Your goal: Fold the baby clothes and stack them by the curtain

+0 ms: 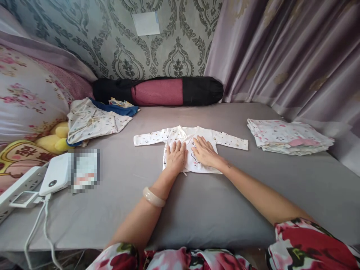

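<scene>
A small white baby shirt [228,139] with tiny prints lies spread flat on the grey bed sheet [202,202], both long sleeves stretched out sideways. My left hand [176,155] rests flat on the shirt's body, fingers extended and close together. My right hand [204,151] lies flat beside it on the shirt's chest, fingers stretched out. Neither hand holds anything. A pale bangle [153,197] sits on my left wrist.
A stack of folded baby clothes [289,137] lies at the right. A loose heap of clothes [94,120] sits at the left by a yellow plush toy [54,138]. A black-and-pink roll bag [159,91] lies along the wall. White devices with cables [47,180] sit at the near left.
</scene>
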Demonstrator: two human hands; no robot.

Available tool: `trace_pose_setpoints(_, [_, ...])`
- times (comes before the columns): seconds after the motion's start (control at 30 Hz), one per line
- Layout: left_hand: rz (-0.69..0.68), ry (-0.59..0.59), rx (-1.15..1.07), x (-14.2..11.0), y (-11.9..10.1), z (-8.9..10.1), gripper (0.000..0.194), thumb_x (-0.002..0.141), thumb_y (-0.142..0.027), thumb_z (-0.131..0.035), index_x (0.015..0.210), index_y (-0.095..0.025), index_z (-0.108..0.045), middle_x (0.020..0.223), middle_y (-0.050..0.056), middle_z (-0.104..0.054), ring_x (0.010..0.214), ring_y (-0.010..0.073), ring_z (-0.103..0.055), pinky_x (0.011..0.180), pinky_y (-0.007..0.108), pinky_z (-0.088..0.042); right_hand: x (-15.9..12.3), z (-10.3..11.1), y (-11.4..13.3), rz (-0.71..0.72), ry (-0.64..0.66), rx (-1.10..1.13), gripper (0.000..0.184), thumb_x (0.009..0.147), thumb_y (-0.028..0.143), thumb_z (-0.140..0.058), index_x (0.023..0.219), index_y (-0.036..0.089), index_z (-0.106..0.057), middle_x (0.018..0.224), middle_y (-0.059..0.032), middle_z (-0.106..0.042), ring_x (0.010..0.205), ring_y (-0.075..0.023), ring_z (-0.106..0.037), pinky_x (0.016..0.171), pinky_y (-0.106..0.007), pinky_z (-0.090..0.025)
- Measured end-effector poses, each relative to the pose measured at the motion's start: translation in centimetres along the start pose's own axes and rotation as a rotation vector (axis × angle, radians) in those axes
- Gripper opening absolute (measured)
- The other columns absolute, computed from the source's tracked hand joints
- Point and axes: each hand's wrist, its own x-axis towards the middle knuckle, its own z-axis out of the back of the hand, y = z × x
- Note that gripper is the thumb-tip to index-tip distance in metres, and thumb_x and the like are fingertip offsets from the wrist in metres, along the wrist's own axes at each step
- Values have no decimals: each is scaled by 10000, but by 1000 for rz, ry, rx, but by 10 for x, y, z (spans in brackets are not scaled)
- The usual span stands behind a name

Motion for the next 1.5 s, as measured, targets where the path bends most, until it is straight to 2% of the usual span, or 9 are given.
trace_pose_setpoints(0.13, [0, 17, -143, 7, 8, 6, 441, 980, -287, -327, 1393, -225, -468, 1490, 90, -455, 1412, 278, -351, 1150, 555, -253, -34, -11, -4, 45, 9, -68, 620, 995, 500, -194, 1535, 203, -262, 1622, -116, -130, 1488, -291, -86, 1175, -530, -132])
trace_pose_setpoints(0.3, [72, -18, -478, 15, 41, 33, 387, 945, -222, -348, 1237, -168, -596, 1261, 92, -652, 1167, 208, -597, 1003, 348, -471, -39, -17, -7, 72, -43, -118, 621, 995, 492, -197, 1535, 193, -272, 1619, -115, -141, 1487, -292, -94, 1180, -531, -118])
trace_pose_setpoints(0.5, [-38, 29, -445, -16, 74, 67, 273, 851, -225, -466, 996, -186, -693, 1050, 69, -717, 950, 208, -629, 886, 354, -511, -38, -20, -5, 78, -86, -129, 610, 995, 476, -208, 1525, 190, -301, 1611, -116, -176, 1482, -294, -129, 1176, -532, -142])
trace_pose_setpoints(0.67, [-196, 52, -211, -28, 75, 56, 274, 817, -170, -489, 1009, -204, -681, 1051, 62, -697, 1004, 235, -555, 926, 387, -457, -38, -20, -5, 70, -91, -136, 608, 995, 485, -209, 1521, 198, -312, 1612, -105, -178, 1479, -295, -147, 1179, -520, -153])
trace_pose_setpoints(0.87, [-174, 67, -99, -12, 81, 42, 164, 849, -204, -503, 850, -198, -667, 876, 64, -674, 853, 220, -563, 859, 390, -435, -39, -17, -3, 63, -57, -125, 612, 1004, 490, -199, 1527, 187, -298, 1615, -118, -155, 1482, -297, -126, 1182, -514, -137])
trace_pose_setpoints(1.0, [-165, -28, -154, -4, 78, 47, 162, 839, -162, -488, 827, -191, -646, 860, 63, -670, 841, 215, -572, 844, 384, -447, -40, -15, -2, 65, -44, -117, 609, 1006, 486, -211, 1529, 185, -294, 1615, -124, -153, 1482, -301, -116, 1184, -514, -127])
trace_pose_setpoints(1.2, [-139, -259, -259, 1, 68, 50, 267, 925, -243, -434, 1132, -158, -579, 1130, 129, -656, 1069, 247, -591, 937, 413, -468, -41, -15, -3, 65, -48, -102, 609, 1005, 484, -237, 1529, 179, -293, 1614, -130, -147, 1483, -303, -105, 1186, -515, -120])
trace_pose_setpoints(1.37, [-312, -32, -79, -5, 57, 33, 433, 980, -321, -354, 1361, -147, -464, 1473, 160, -451, 1399, 272, -369, 1139, 463, -306, -40, -17, -4, 74, -54, -88, 619, 1004, 500, -223, 1532, 183, -286, 1614, -127, -140, 1485, -296, -96, 1187, -512, -107])
trace_pose_setpoints(1.5, [-273, 126, 46, -16, 45, 16, 572, 995, -467, -287, 1472, -159, -353, 1571, 152, -292, 1470, 281, -213, 1180, 488, -215, -39, -19, -4, 66, -58, -83, 616, 1001, 496, -241, 1535, 190, -279, 1615, -122, -137, 1486, -295, -97, 1187, -513, -95])
